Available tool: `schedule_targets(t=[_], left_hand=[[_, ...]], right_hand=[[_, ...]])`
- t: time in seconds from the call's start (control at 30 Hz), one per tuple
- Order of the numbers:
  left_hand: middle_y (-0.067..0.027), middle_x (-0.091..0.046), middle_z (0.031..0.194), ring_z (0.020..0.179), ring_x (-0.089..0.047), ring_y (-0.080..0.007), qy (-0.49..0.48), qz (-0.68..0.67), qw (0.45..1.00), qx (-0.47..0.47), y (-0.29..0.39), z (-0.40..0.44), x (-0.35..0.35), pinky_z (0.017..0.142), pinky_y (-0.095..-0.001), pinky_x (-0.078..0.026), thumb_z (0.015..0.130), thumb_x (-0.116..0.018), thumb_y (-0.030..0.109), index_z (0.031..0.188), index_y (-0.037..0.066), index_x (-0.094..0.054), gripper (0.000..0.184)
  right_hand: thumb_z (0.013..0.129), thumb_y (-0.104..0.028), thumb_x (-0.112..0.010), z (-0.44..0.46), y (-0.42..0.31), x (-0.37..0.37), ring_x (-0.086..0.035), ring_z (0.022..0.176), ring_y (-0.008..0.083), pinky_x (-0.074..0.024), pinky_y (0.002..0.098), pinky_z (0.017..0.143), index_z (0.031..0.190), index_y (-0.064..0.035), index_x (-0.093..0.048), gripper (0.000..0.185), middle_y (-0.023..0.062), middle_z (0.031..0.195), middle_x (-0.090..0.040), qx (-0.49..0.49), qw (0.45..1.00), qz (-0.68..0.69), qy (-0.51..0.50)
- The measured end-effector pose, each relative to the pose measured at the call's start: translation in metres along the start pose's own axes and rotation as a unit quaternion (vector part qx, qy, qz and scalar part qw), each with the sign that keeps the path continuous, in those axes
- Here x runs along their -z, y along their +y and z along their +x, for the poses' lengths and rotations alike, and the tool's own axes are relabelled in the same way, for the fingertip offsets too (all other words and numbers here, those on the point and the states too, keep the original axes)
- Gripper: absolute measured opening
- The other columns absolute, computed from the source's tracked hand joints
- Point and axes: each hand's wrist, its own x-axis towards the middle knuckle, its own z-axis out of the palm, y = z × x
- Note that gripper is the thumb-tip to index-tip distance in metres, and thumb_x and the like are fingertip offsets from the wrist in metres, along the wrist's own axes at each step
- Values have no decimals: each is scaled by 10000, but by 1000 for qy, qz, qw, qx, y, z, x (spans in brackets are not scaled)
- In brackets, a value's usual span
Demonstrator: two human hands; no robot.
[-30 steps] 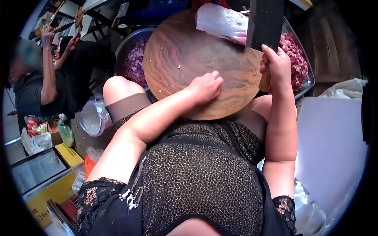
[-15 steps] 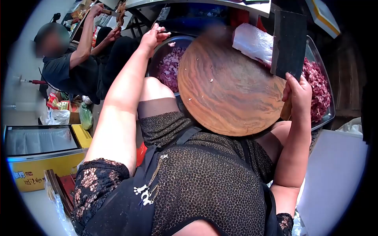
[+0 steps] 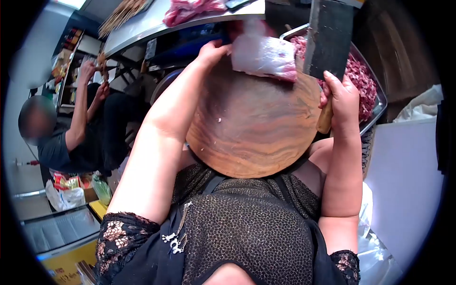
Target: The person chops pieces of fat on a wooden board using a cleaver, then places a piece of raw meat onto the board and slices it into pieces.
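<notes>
A round wooden board (image 3: 251,137) lies between the knees. On its far part is a pale slab of meat (image 3: 264,58). My left hand (image 3: 213,52) is at the slab's left end, fingers reaching to its edge; whether they grip it is unclear. My right hand (image 3: 343,102) is closed round the wooden handle of a broad dark cleaver (image 3: 327,40), whose blade is raised just right of the slab. Beyond the board on the right, a metal tray (image 3: 381,102) holds chopped red meat (image 3: 362,88). A small white scrap (image 3: 219,120) lies on the board.
Another person (image 3: 71,142) sits at the left with both hands raised, holding something brown. A white table (image 3: 142,35) with raw meat (image 3: 192,10) and sticks (image 3: 124,15) stands beyond the board. A pale panel (image 3: 403,175) is at the right, a yellow case (image 3: 78,263) at lower left.
My left hand went from the board to above the bowl of chopped meat, releasing small bits, then across to the slab's left end. My right hand still holds the cleaver. The view has shifted.
</notes>
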Motion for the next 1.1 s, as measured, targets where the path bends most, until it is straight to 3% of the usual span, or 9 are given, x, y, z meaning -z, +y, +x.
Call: schedule_targets(t=[0.3,0.43,0.6,0.67,0.8,0.87,1.0,1.07,1.1], left_hand=[[-126,-694,1139,1034,-670,-269,-323,-140,895,274,37,10,-20,907,-410,-537,836,-760,296,1270,28,-591,537],[-99,-679,1124,1069,-616,-209,-328,-110,937,41,19,-25,-29,999,-364,-463,633,-882,186,1231,34,-609,674],[-110,-633,1063,984,-618,-236,-108,-170,979,-26,40,-100,-32,887,-359,-526,584,-787,71,1130,18,-543,601],[-129,-613,1039,961,-616,-250,-31,78,989,-125,69,-132,-20,853,-350,-525,585,-796,105,1081,34,-516,574],[-119,-591,1029,968,-591,-312,-5,206,835,-511,51,-171,9,901,-390,-476,603,-795,80,1047,71,-534,515],[-115,-593,1048,1009,-579,-331,-56,282,768,-573,31,-198,30,927,-433,-458,638,-743,51,974,84,-558,385],[-111,-613,1202,1174,-568,-309,-268,309,785,-466,11,-237,61,1015,-425,-452,701,-634,-38,886,70,-635,214],[-139,-621,1232,1190,-575,-334,-280,178,872,-360,7,-236,73,1014,-401,-466,688,-568,-119,913,56,-651,297],[-146,-638,1201,1134,-612,-323,-153,219,892,-364,2,-237,75,968,-357,-492,664,-521,-168,938,56,-662,381]], right_hand=[[947,-130,-609,9,-13,5,-514,472,101,-434,250,444,863,-38,-564,133,11,632,-542,-13,999,38,29],[945,-142,-616,11,-14,5,-512,480,106,-449,260,448,851,-59,-537,149,10,635,-533,-6,999,37,11],[949,-162,-622,8,-8,5,-507,486,103,-455,258,457,844,-85,-507,174,1,644,-520,-6,1000,27,-9],[930,-123,-629,3,-8,5,-517,472,116,-448,270,437,834,-43,-547,150,21,633,-543,1,999,46,24],[937,-126,-626,-15,-9,12,-523,498,107,-456,266,456,843,-58,-535,147,16,653,-546,3,999,47,25],[939,-133,-629,-20,-5,22,-527,510,108,-459,263,471,849,-61,-541,145,13,662,-543,10,999,47,1],[951,-169,-627,-25,-9,19,-504,491,107,-463,247,477,742,-85,-491,264,14,629,-522,11,1000,12,5],[953,-177,-626,-24,-8,20,-503,490,108,-455,249,473,734,-88,-491,272,14,626,-525,6,1000,-15,10],[953,-177,-626,-25,-8,22,-503,490,108,-455,249,473,734,-88,-491,272,14,626,-525,5,1000,-17,5]])
